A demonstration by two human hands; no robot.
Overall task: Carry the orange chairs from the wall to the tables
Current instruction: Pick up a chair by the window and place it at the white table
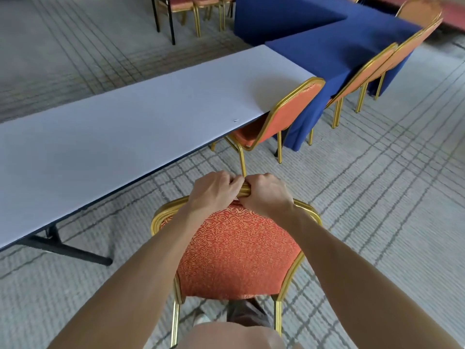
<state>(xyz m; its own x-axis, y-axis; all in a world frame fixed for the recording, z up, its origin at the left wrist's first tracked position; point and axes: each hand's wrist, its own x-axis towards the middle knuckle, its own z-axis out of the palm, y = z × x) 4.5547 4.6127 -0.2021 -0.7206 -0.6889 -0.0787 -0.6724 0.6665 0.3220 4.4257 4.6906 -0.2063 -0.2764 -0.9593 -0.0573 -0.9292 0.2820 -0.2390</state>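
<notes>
- Two hands are recorded on one orange chair [236, 250]. The left hand [214, 192] and right hand [266, 195] are curled tight over the top rail of its backrest, knuckles side by side and touching at the middle of the rail.
- Chair backrest: a rounded shield shape is noted, in orange fabric woven with a raised swirl pattern and bordered by ribbed gold metal tubing. Two gold legs are seen below it.
- Chair position: directly before the person, over the carpet [377, 177], near the long edge of the white table [120, 142] but apart from it. Whether its legs are touching the floor cannot be told.
- White table: long and rectangular, with a smooth matte top and a dark edge, carried on a black folding leg [68, 250].
- A second orange chair [286, 117] of the same make is tucked at the far end of the white table, its seat under the top.
- Blue-draped tables [327, 44] are set beyond, the cloth hanging to the floor. Two more orange chairs [372, 69] are placed close against that cloth.
- Carpet: grey and low-pile, crossed by grids of darker lines.
- Further chairs [176, 2] with gold legs are noted at the top edge, partly cut off.
</notes>
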